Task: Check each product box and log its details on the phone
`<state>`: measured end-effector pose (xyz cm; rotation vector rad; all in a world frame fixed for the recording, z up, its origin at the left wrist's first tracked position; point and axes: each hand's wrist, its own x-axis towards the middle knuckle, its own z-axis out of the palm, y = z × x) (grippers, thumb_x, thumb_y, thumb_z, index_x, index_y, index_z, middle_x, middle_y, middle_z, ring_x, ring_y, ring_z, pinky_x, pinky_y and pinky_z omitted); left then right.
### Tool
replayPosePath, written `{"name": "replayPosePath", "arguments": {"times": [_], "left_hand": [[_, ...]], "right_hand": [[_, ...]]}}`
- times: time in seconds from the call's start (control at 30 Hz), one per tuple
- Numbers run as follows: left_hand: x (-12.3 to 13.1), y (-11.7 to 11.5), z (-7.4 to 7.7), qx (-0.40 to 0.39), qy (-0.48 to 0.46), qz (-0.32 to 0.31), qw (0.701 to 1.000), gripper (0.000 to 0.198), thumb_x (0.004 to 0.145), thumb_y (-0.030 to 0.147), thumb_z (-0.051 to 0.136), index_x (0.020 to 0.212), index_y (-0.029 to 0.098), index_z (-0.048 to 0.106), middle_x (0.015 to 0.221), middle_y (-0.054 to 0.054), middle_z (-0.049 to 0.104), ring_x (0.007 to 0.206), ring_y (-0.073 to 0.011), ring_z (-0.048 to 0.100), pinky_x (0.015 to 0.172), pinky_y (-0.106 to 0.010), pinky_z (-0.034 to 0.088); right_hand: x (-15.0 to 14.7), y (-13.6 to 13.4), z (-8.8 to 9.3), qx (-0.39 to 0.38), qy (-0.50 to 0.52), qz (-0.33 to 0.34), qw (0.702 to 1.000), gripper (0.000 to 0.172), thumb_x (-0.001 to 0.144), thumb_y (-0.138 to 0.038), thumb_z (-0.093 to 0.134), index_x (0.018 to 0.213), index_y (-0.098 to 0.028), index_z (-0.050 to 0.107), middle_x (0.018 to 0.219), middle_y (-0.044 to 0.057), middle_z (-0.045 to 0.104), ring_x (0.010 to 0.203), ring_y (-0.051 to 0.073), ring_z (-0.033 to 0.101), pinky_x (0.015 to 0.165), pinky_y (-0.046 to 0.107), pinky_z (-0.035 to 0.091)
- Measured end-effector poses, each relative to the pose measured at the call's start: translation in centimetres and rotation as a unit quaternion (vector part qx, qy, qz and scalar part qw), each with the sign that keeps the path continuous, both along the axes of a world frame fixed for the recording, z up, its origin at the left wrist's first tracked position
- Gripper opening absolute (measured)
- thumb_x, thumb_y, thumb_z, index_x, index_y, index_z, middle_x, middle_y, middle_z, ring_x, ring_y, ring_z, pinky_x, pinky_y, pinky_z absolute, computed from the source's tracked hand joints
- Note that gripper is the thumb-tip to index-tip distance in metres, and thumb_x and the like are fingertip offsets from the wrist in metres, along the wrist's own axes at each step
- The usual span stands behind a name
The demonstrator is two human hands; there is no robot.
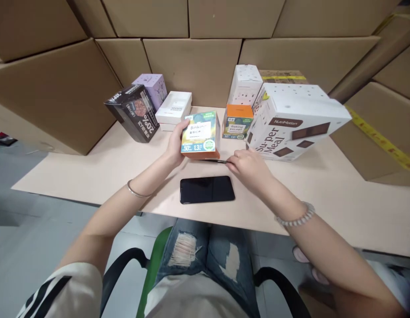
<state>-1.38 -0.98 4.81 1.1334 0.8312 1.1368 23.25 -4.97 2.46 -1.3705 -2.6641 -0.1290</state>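
Note:
My left hand is closed around the left side of a yellow, green and orange "Binking" box, which is tilted so its printed face points up at me. Between the fingers of my right hand is a thin dark pen-like tool. Its tip lies by the lower edge of the box, and I cannot make out exactly what kind of tool it is. A black smartphone lies face up on the table just in front of both hands. Beyond my right hand stands a second, similar orange box.
A large white "Su-per Meal" box and a tall white box stand at the right. Leftward are a black box, a purple box and a white box. Stacked brown cartons wall the table's back.

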Motion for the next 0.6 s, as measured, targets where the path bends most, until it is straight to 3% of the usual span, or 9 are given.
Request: {"name": "replayPosePath", "arguments": {"times": [0.13,0.27,0.37,0.47,0.53,0.6], "left_hand": [[-0.1,-1.6,-0.6,-0.101,-0.137,-0.023,0.985,0.070,0.098,0.077,0.041,0.127,0.019,0.067,0.112,-0.010,0.079,0.094,-0.0276,0.078,0.078,-0.043,0.067],[-0.4,-2.0,-0.2,-0.153,-0.204,-0.043,0.966,0.072,0.105,0.060,0.014,0.121,0.014,0.068,0.103,-0.015,0.080,0.066,-0.0251,0.076,0.052,-0.038,0.063],[-0.3,-2.3,0.3,-0.167,-0.220,-0.030,0.961,0.075,0.107,0.054,0.005,0.122,0.013,0.065,0.094,-0.014,0.079,0.056,-0.0212,0.072,0.047,-0.034,0.061],[-0.1,-2.5,0.5,-0.158,-0.216,-0.008,0.964,0.074,0.107,0.057,0.004,0.109,0.015,0.066,0.084,-0.012,0.078,0.045,-0.0164,0.063,0.041,-0.029,0.055],[0.0,-2.3,0.3,-0.144,-0.196,0.004,0.970,0.073,0.107,0.059,0.007,0.104,0.017,0.067,0.083,-0.011,0.078,0.043,-0.0159,0.061,0.040,-0.030,0.054],[0.3,-2.1,0.0,-0.097,-0.177,0.043,0.978,0.065,0.106,0.062,0.019,0.104,0.019,0.068,0.085,-0.009,0.078,0.054,-0.0181,0.068,0.050,-0.032,0.060]], "right_hand": [[-0.4,-0.5,0.7,-0.025,0.063,-0.146,0.987,0.025,0.103,-0.023,0.055,0.109,-0.010,0.076,0.097,0.017,0.082,0.090,0.031,0.073,0.085,0.040,0.041],[-0.1,-0.8,1.4,-0.061,0.160,-0.234,0.957,0.023,0.098,-0.027,0.059,0.114,-0.014,0.067,0.091,0.014,0.079,0.084,0.032,0.072,0.073,0.037,0.040],[0.5,-0.9,1.2,-0.051,0.274,-0.206,0.938,0.013,0.093,-0.024,0.059,0.106,-0.021,0.061,0.085,0.007,0.074,0.078,0.027,0.069,0.071,0.035,0.042],[0.7,-1.2,0.8,-0.033,0.367,-0.143,0.919,0.008,0.095,-0.028,0.059,0.102,-0.025,0.057,0.081,0.001,0.071,0.071,0.020,0.066,0.071,0.032,0.045],[0.4,-1.5,0.5,-0.092,0.433,-0.118,0.889,0.016,0.101,-0.041,0.057,0.103,-0.025,0.059,0.080,0.000,0.073,0.060,0.016,0.062,0.063,0.030,0.046],[-0.1,-1.9,0.5,-0.176,0.501,-0.106,0.841,0.036,0.105,-0.057,0.052,0.110,-0.024,0.063,0.082,0.002,0.078,0.047,0.012,0.056,0.052,0.028,0.045]]}}
